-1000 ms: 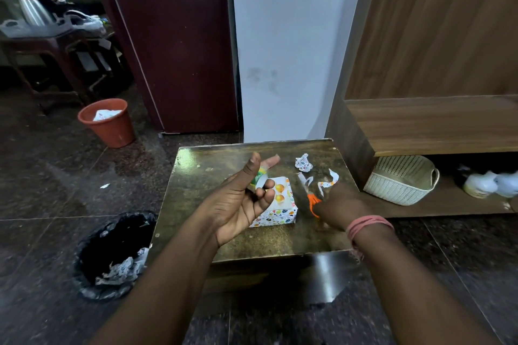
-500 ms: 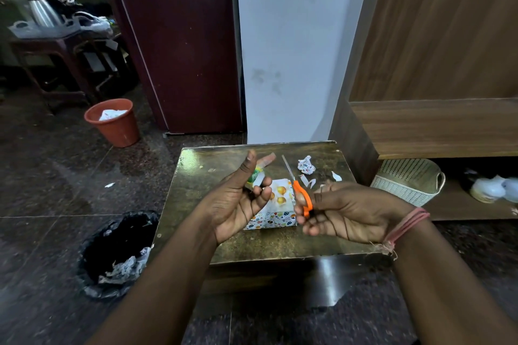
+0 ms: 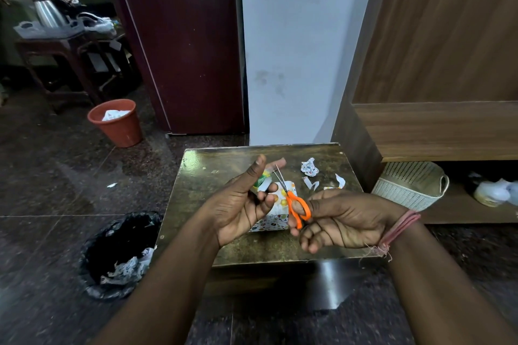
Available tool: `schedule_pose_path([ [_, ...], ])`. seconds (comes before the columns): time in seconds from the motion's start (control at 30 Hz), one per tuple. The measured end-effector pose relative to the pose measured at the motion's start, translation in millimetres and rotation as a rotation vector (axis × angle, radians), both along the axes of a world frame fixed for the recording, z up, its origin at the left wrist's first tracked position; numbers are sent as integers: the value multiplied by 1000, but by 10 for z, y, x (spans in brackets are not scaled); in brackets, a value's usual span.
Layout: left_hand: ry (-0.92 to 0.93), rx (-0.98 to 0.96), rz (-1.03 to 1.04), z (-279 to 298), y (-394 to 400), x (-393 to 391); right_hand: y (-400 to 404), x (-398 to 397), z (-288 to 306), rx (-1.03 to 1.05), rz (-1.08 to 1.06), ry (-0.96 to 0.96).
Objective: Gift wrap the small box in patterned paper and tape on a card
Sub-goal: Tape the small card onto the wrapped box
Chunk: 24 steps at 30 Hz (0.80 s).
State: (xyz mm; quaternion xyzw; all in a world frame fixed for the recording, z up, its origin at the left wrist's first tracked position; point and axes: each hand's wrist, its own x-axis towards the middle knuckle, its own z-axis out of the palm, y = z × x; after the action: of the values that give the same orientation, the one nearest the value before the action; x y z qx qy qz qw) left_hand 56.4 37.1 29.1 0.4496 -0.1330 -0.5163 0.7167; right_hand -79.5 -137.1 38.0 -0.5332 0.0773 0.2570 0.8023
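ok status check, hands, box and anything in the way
Left hand holds tape roll; right hand grips orange scissors. Wrapped box on table. Paper scraps beyond, not blocking.

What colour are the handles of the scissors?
Bright orange. The scissors are in the right hand, and the head view shows them well.

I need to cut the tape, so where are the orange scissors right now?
In the head view, the orange scissors are in the right hand, above the wrapped box on the table, blades pointing toward the left hand.
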Motion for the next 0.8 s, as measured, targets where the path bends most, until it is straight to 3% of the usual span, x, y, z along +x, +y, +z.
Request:
schedule_pose_path([
  [0.7,11,13,-13,-31,-4,2,-182,-51,-15,-48,-74,-38],
  [0.8,-22,-9,7,-19,-2,-5,-254,-107,18,-117,-185,-45],
])
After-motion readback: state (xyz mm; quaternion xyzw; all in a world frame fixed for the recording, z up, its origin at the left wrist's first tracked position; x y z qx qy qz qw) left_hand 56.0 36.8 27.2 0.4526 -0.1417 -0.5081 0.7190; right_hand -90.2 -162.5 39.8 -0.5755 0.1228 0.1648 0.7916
